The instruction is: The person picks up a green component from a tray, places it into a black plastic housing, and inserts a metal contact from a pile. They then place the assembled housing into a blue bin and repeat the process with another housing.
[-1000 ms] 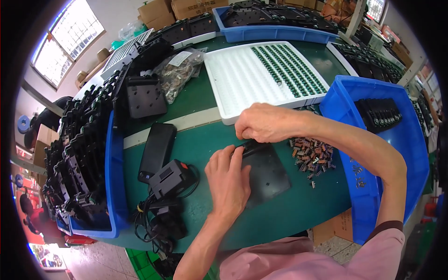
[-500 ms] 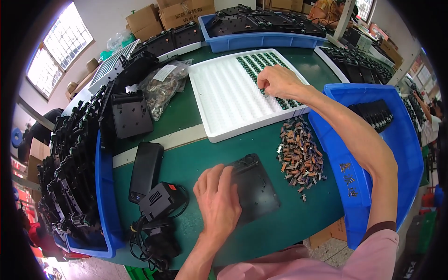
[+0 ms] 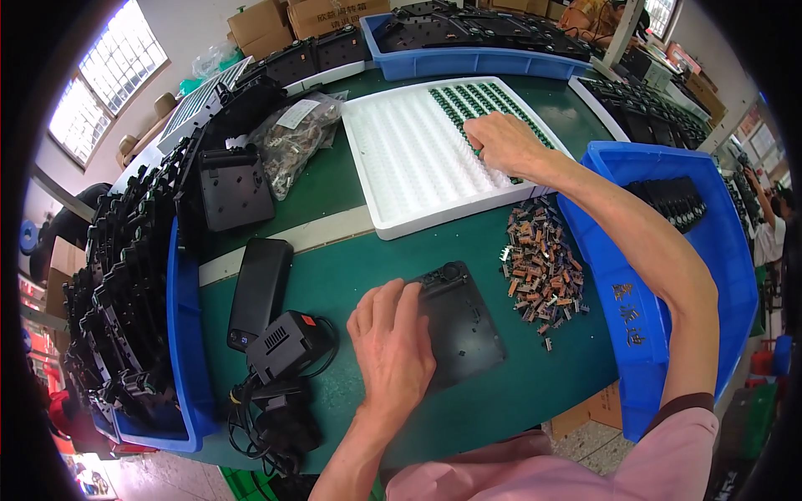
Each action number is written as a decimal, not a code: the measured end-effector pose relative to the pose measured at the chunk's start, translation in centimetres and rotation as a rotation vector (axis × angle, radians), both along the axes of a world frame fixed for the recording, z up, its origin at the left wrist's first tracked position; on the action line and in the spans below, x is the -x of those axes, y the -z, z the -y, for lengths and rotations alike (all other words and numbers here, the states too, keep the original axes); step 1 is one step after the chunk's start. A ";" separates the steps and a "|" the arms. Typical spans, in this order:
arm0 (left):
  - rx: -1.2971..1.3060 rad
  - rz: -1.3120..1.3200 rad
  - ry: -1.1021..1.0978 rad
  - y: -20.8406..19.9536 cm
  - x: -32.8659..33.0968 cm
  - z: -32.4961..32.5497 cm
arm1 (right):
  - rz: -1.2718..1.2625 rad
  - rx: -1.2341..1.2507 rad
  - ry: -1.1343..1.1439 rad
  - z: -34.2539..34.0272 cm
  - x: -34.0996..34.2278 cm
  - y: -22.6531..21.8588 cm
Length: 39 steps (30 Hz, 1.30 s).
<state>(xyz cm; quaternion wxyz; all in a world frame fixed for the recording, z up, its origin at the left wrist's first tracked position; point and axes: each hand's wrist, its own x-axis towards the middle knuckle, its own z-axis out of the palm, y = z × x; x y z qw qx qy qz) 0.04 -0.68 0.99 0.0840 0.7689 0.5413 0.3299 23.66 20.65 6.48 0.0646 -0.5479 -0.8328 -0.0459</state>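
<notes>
My left hand (image 3: 388, 342) lies with curled fingers over the left edge of a black plastic panel (image 3: 464, 334), gripping it flat on the table. The panel has a round feature at its far corner. My right hand (image 3: 505, 144) reaches over a white foam tray (image 3: 397, 159), fingertips pinched together at the edge of the rows of small green parts (image 3: 476, 96). Whatever lies between those fingertips is hidden. Close to the panel's right side is a heap of small orange-brown switch-like components (image 3: 543, 267) with metal pins.
At left stand a black power bank (image 3: 261, 292), an adapter (image 3: 288, 346) with cables, and a blue bin (image 3: 190, 359) of black panels. A blue crate (image 3: 668, 309) sits under my right arm. Behind are a bag of parts (image 3: 296, 142) and a blue tray (image 3: 476, 63).
The whole view has shifted slightly, so the tray and table sit a little higher in the picture. My left hand stays on the panel; my right hand stays pinched over the tray.
</notes>
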 end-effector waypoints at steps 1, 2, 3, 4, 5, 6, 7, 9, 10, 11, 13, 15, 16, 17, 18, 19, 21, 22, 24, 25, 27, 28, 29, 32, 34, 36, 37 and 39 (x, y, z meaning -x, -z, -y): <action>0.001 0.002 0.000 0.0 0.0 0.0 | 0.002 0.001 0.000 -0.1 -0.2 -0.1; -0.008 0.001 0.001 0.0 -0.1 0.0 | -0.076 0.030 0.022 -0.3 -0.5 -0.3; -0.016 0.001 0.002 0.1 0.0 0.1 | -0.153 0.061 0.043 -0.3 -0.6 -0.3; -0.014 0.001 0.000 0.1 -0.1 0.0 | -0.152 0.063 0.042 -0.1 -0.8 -0.3; -0.022 0.013 0.009 0.2 -0.2 -0.1 | -0.274 0.028 0.022 0.2 -1.0 -0.4; -0.029 0.027 0.018 0.2 -0.3 -0.1 | -0.393 -0.006 0.003 0.8 -0.8 -0.8; -0.026 0.032 0.019 0.2 -0.4 -0.2 | -0.381 0.043 -0.002 1.5 -0.6 -1.4; -0.040 0.024 0.020 0.2 -0.3 -0.2 | -0.500 0.243 -0.022 3.9 0.7 -2.2; -0.033 0.022 0.007 0.3 -0.1 -0.2 | -0.617 0.442 -0.045 5.1 1.6 -2.3; -0.033 0.008 -0.003 0.3 0.1 -0.1 | -0.654 0.555 -0.063 6.1 2.2 -1.9; -0.048 -0.005 -0.003 0.3 0.1 -0.1 | -0.729 0.711 -0.043 9.4 3.5 -2.0; -0.047 -0.004 -0.006 0.3 -0.1 -0.1 | -0.722 0.783 -0.011 11.3 3.9 -2.0; -0.046 -0.007 -0.007 0.3 -0.1 0.0 | -0.731 0.787 -0.006 11.7 3.9 -1.5; -0.045 -0.006 -0.006 0.4 -0.1 0.0 | -0.740 0.791 -0.002 12.0 3.9 -1.0; -0.027 -0.016 0.005 0.5 0.0 0.0 | -0.740 0.792 -0.002 12.2 3.9 -0.5; -0.009 -0.027 0.016 0.6 0.1 0.0 | -0.740 0.762 -0.006 12.3 3.8 0.0; -0.008 -0.027 0.014 0.6 0.0 0.1 | -0.740 0.734 -0.010 12.6 3.7 0.3; -0.007 -0.027 0.014 0.7 0.0 0.1 | -0.725 0.704 0.009 12.9 3.7 0.1; -0.033 -0.021 0.002 0.6 -0.1 0.1 | -0.709 0.679 0.028 13.1 3.6 0.2; -0.061 -0.015 -0.009 0.5 -0.2 0.1 | -0.680 0.632 0.010 13.2 3.5 0.5; -0.057 -0.019 -0.010 0.4 -0.2 0.1 | -0.651 0.590 -0.010 13.3 3.6 0.8; -0.057 -0.022 -0.010 0.4 -0.2 0.1 | -0.621 0.540 -0.044 13.4 3.7 0.8; -0.052 -0.023 -0.013 0.4 -0.2 0.0 | -0.590 0.490 -0.078 13.5 3.8 0.9; -0.053 -0.025 -0.012 0.4 -0.1 0.0 | -0.539 0.373 -0.108 13.8 4.1 1.3; -0.062 -0.027 -0.009 0.4 -0.1 -0.1 | -0.503 0.402 -0.100 13.7 4.1 1.0; -0.060 -0.028 -0.009 0.4 -0.1 0.0 | -0.467 0.430 -0.094 13.5 4.0 0.7; -0.061 -0.029 -0.011 0.4 -0.1 0.0 | -0.465 0.374 -0.160 13.3 3.9 0.6; -0.061 -0.032 -0.013 0.4 -0.1 0.0 | -0.459 0.315 -0.248 13.4 3.8 0.2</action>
